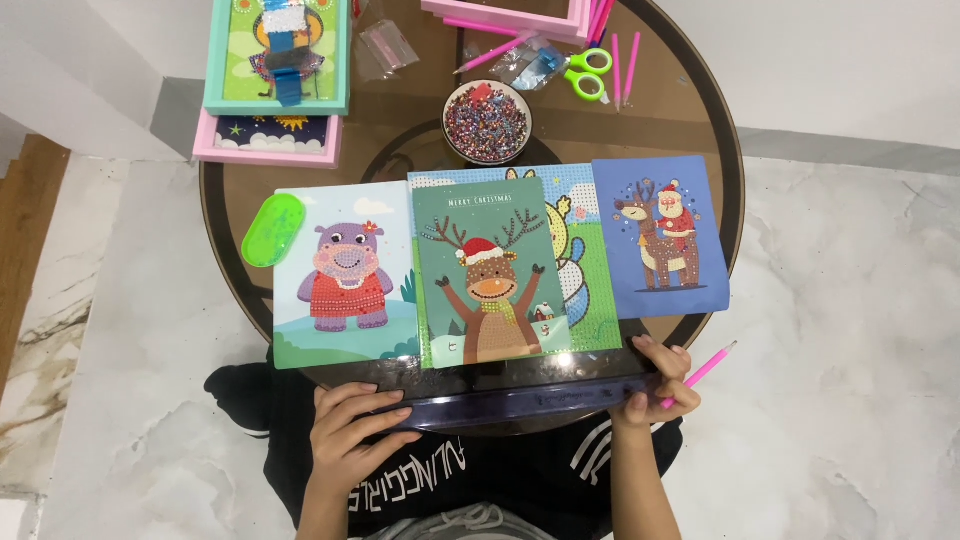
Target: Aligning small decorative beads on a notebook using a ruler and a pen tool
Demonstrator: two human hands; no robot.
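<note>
Left hand (pixel 352 432): lies flat, fingers spread, on the left end of the dark tray (pixel 520 398) at the bench (pixel 225 215) near edge; grips nothing.
Right hand (pixel 655 385): closed round the tray's right end, pink pen (pixel 700 373) pinched in the fingers.
Tray: long, lying along the near rim, just below the reindeer card (pixel 490 270).
Neighbours: hippo card (pixel 345 272), blue card (pixel 660 237), bead bowl (pixel 487 122) farther back.
Handling: best kept level, both ends borne evenly, pen tip pointing away from the cards.
</note>
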